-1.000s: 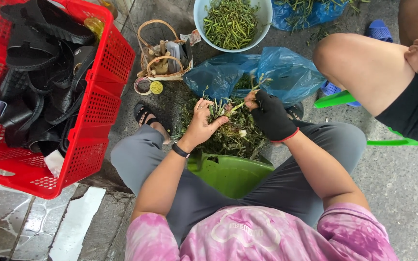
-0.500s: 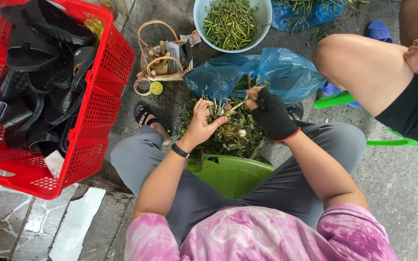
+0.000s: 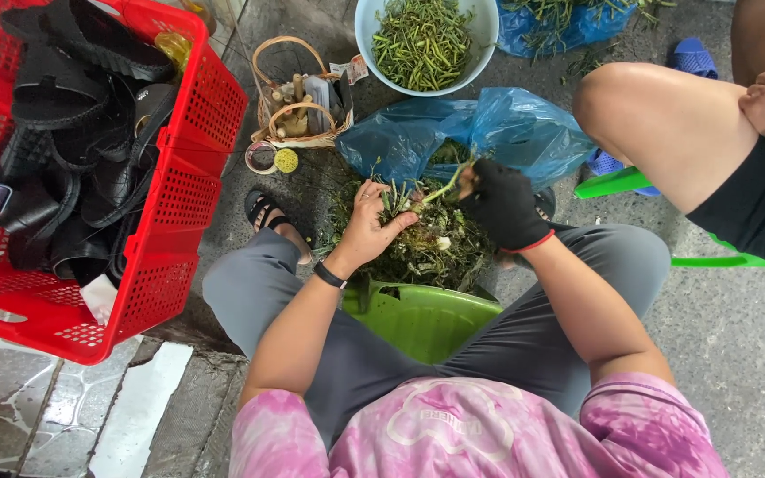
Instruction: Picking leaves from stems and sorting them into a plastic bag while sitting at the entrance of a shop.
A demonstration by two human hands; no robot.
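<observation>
My bare left hand point(image 3: 372, 228) and my right hand point(image 3: 499, 205), in a black glove with a red cuff, both grip a thin green plant stem point(image 3: 440, 188) above a heap of green trimmings point(image 3: 431, 248) on the ground between my knees. A black band circles my left wrist. A green plastic stool point(image 3: 418, 317) shows between my legs. Behind the heap lies an open blue plastic bag point(image 3: 498, 133) with more greens inside. A pale blue bowl point(image 3: 485, 51) at the top holds sorted green stems.
A red plastic crate point(image 3: 183, 190) full of black sandals stands at the left. A small wicker basket point(image 3: 298, 111) with odds and ends sits beside the bowl. Another person's bare knee point(image 3: 666, 133) and wristwatch hand are at the right, near a green stool.
My hands have shifted slightly over the heap while working the stem. Everything else stays where it was.
</observation>
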